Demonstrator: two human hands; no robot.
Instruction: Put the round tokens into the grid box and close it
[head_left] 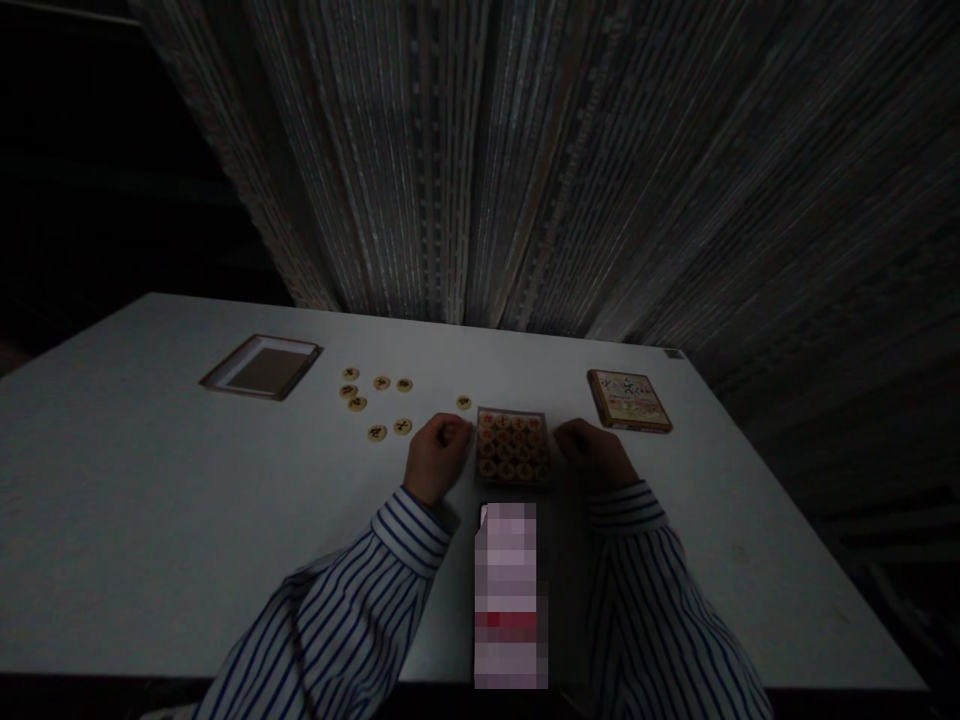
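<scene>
Left hand (pixel 435 460) nine o'clock of box (pixel 513 484), right hand (pixel 598 455) three; both grips curled, cannot tell if holding; keep discs (pixel 505 437) flat

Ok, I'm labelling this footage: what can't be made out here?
Head view:
Front of the phone-like slab: pixelated over.
Anything inside the left hand or right hand: hidden by their curl.
Characters on the loose discs: too small.
Striped sleeves: cut by the bottom edge.
</scene>
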